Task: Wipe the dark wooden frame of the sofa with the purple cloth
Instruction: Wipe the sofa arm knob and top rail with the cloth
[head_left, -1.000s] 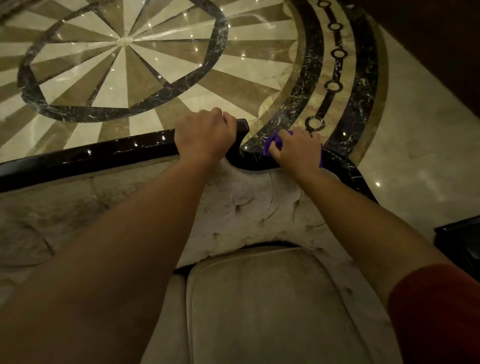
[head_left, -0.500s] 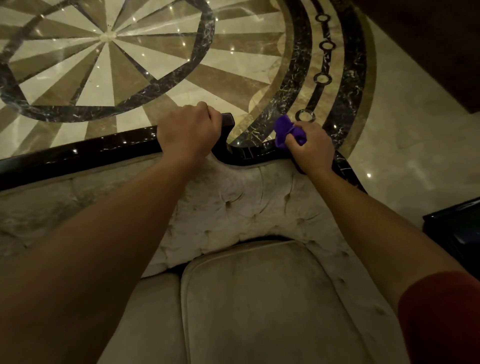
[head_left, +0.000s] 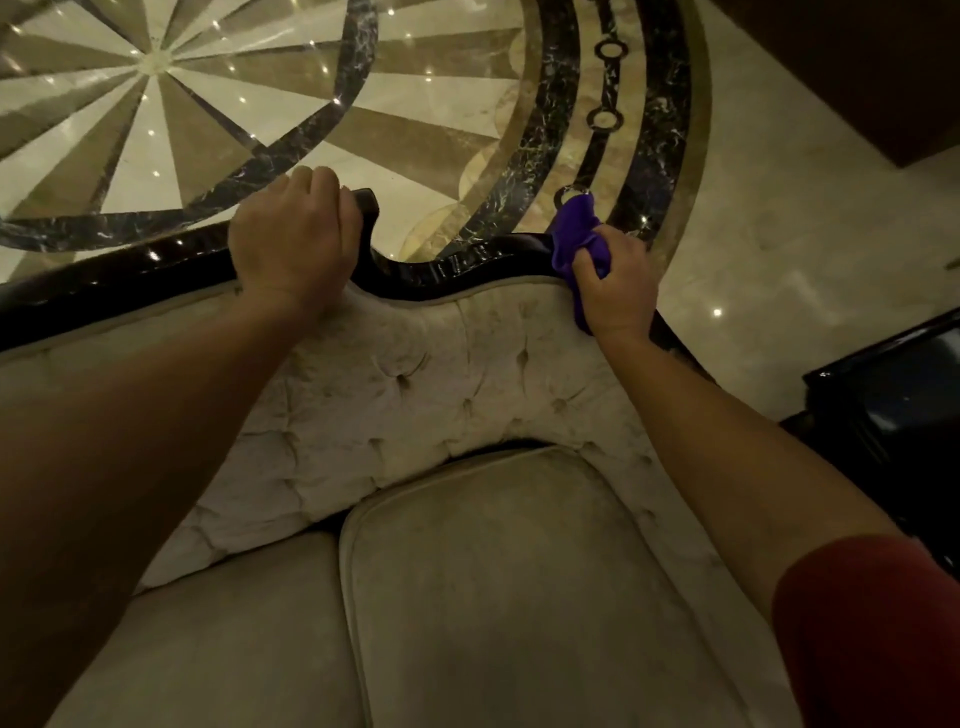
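Along the top of a cream tufted sofa back (head_left: 415, 374), seen from above through a head-worn wide-angle camera, runs a dark wooden frame (head_left: 447, 270) with a glossy finish that catches small spots of light. It sweeps in from the left edge, rises to a curled peak near the middle, dips into a shallow curve, then rises again and bends down toward the right. The left hand (head_left: 293, 244) is curled over the peak of the frame, fingers wrapped across its far side and knuckles facing the camera, gripping the wood firmly; its bare forearm fills the lower left of the view. The right hand (head_left: 615, 283) is closed around a bunched purple cloth (head_left: 574, 239), pressing it against the frame on the right-hand rise, where the wood begins to turn downward. Part of the cloth sticks up above the fingers, and a thin strip of it shows below the palm against the edge of the upholstery. The right forearm reaches up from the lower right, where a dark red sleeve (head_left: 872, 634) covers the upper arm. Below the tufted back lies a pale seat cushion (head_left: 509, 597) with a piped edge. Beyond the sofa spreads a polished marble floor (head_left: 779, 260) inlaid with a starburst of cream and tan wedges ringed by black veined bands, dotted with reflected ceiling lights. At the right edge, beside the sofa, stands a piece of black glossy furniture (head_left: 893, 405), only partly in view.
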